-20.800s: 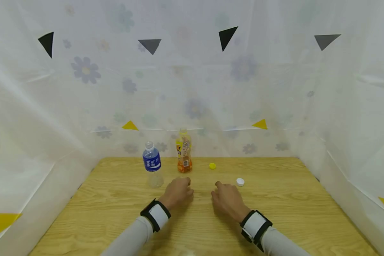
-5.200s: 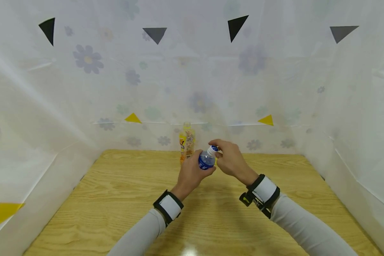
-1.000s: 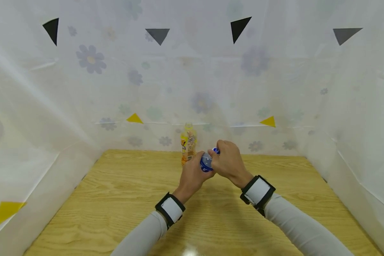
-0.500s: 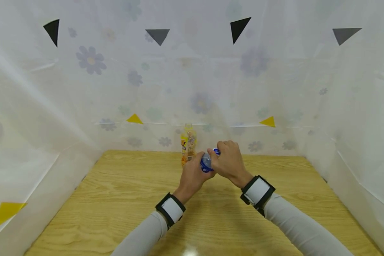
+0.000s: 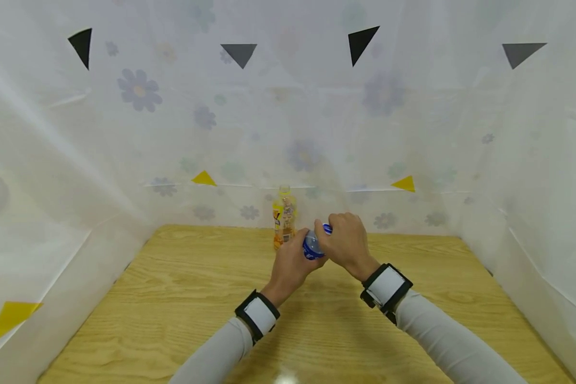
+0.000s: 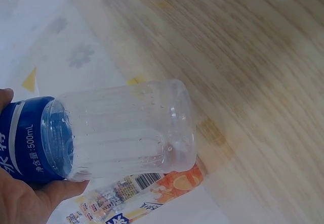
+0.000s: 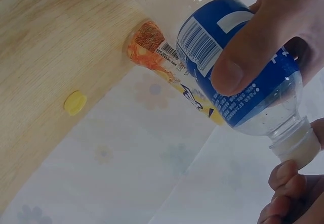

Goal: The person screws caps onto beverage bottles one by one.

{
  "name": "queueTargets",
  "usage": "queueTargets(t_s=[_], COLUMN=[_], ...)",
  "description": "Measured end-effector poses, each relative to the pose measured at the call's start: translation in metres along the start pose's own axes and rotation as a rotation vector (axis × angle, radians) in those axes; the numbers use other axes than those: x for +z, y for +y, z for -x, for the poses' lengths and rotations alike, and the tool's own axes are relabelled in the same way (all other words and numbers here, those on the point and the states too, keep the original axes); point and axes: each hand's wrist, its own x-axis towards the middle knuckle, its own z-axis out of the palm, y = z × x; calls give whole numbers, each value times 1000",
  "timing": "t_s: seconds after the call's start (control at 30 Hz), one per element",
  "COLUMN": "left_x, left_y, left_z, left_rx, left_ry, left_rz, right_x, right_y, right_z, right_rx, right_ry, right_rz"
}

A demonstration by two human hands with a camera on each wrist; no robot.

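My left hand (image 5: 292, 261) grips a clear plastic bottle (image 6: 121, 133) round its blue label (image 7: 217, 57), holding it above the table. The bottle is tilted, its neck leaning toward my right hand (image 5: 346, 242). On the neck sits a white screw cap (image 7: 298, 148) with a blue top, which my right hand pinches between thumb and curled fingers. In the head view that hand covers most of the cap and neck. A few droplets cling inside the bottle. Behind my left hand stands an uncapped bottle (image 5: 285, 218) with a yellow and orange label.
A yellow cap (image 7: 75, 102) lies on the wooden table (image 5: 182, 298) near its back edge; my hands hide it in the head view. White floral sheeting (image 5: 302, 106) encloses the table at the back and both sides.
The blue-labelled bottle and white cap were lifted from the table, and the cap is now on the neck. Since 5.2 seconds ago my right fingers have wrapped further round it. Lately, only small shifts.
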Motion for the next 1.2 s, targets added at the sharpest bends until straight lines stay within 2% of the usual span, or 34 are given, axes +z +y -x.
queueTargets(t_s=[0.17, 0.47, 0.73, 0.83, 1.03, 1.2], left_x=[0, 0, 1, 0, 0, 0], left_y=[0, 1, 2, 2, 0, -1], left_z=[0, 0, 1, 2, 0, 0], left_rx=[-17, -32, -43, -42, -29, -30], left_ry=[-8, -21, -26, -35, -17, -15], left_rz=[2, 13, 29, 42, 26, 12], right_x=[-1, -4, -16, -24, -40, -40], right_y=[0, 4, -1, -4, -10, -13], right_z=[0, 1, 2, 2, -2, -1], right_rx=[46, 97, 172, 189, 161, 111], right_ry=[-42, -114, -263, -323, -430, -431], right_rz=[12, -42, -39, -79, -179, -209])
